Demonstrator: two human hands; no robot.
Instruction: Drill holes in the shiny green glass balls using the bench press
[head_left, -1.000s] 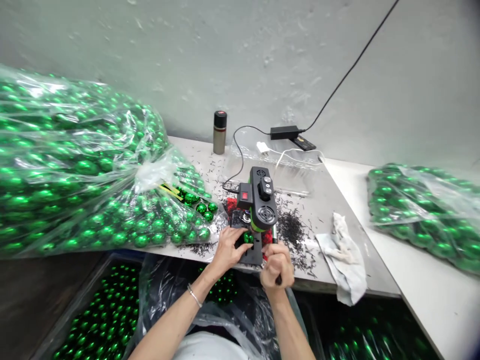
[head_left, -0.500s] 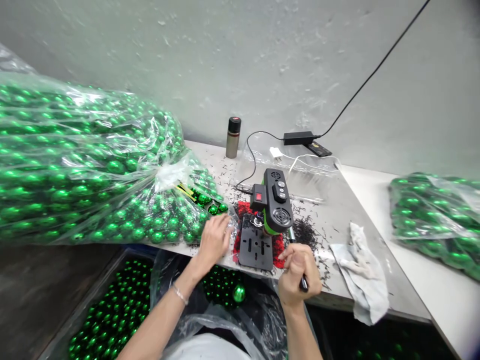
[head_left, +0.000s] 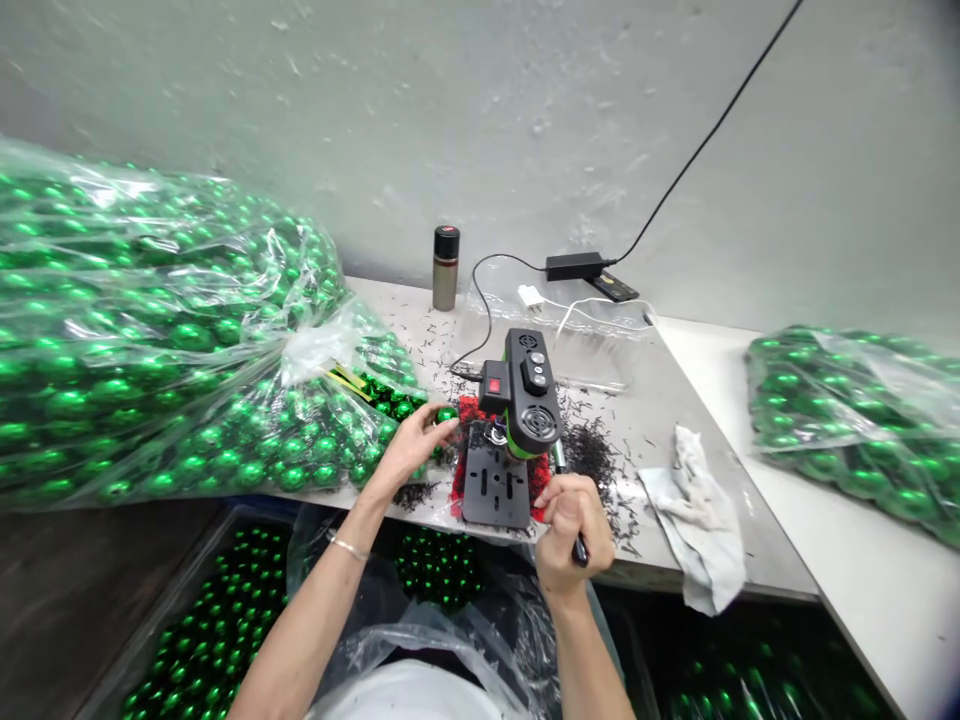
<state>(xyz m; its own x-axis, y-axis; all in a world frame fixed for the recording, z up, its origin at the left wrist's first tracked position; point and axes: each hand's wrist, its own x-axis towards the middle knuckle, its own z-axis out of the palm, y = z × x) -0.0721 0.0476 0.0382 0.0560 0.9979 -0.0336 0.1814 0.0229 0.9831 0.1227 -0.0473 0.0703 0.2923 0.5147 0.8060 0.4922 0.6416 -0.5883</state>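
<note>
A shiny green ball (head_left: pixel 447 414) is pinched between the thumb and fingers of my left hand (head_left: pixel 411 442), beside the mouth of a big clear bag of green balls (head_left: pixel 172 340). My right hand (head_left: pixel 574 525) is wrapped round the black handle (head_left: pixel 580 551) of a small machine. The machine's black head (head_left: pixel 532 390) has round vents and buttons, with a red switch (head_left: pixel 493 385) on its left side. Below the head lies a slotted black base plate (head_left: pixel 496 492) on red material (head_left: pixel 457 490).
Black shavings (head_left: pixel 589 455) lie right of the machine. Behind stand a bottle (head_left: pixel 445 270), a power adapter (head_left: pixel 574 266) and a clear tray (head_left: pixel 600 375). A white cloth (head_left: pixel 697 520) hangs over the front edge. Another bag of balls (head_left: pixel 847 420) is at right.
My left hand has closed on a green ball near the bag's mouth. The loose ball seen below the table edge is gone from there. The whole view has shifted, moving things slightly left.
</note>
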